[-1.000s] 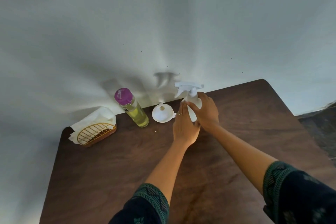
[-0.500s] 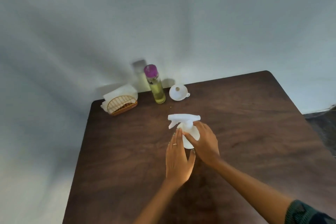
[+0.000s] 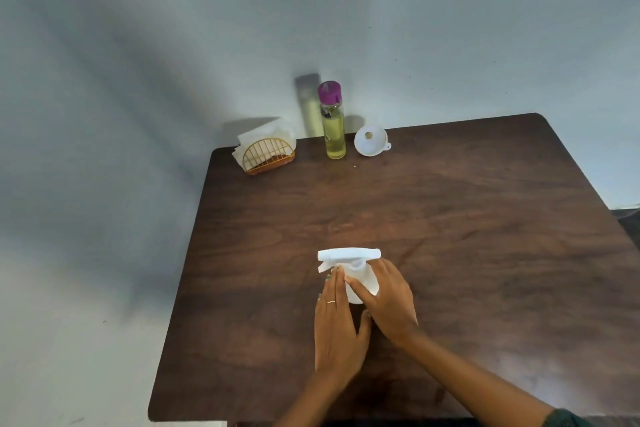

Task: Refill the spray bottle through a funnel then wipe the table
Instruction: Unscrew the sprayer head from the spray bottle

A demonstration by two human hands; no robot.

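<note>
A white spray bottle (image 3: 358, 274) with its trigger head on stands upright near the middle of the dark wooden table (image 3: 485, 236). My left hand (image 3: 337, 322) lies flat against its left side, and my right hand (image 3: 389, 298) wraps its right side, so both hold it. At the table's far edge stands a clear bottle of yellow liquid (image 3: 334, 125) with a purple cap. A white funnel (image 3: 370, 140) lies on its side just right of that bottle. White napkins sit in a gold wire holder (image 3: 266, 152) at the far left corner.
A pale wall rises right behind the table's far edge. The table's left edge drops off to a light floor. A dark object shows past the table's right edge.
Both hands brought the spray bottle from the far edge beside the funnel toward me, to the middle of the table. The view has tilted down and pulled back.
</note>
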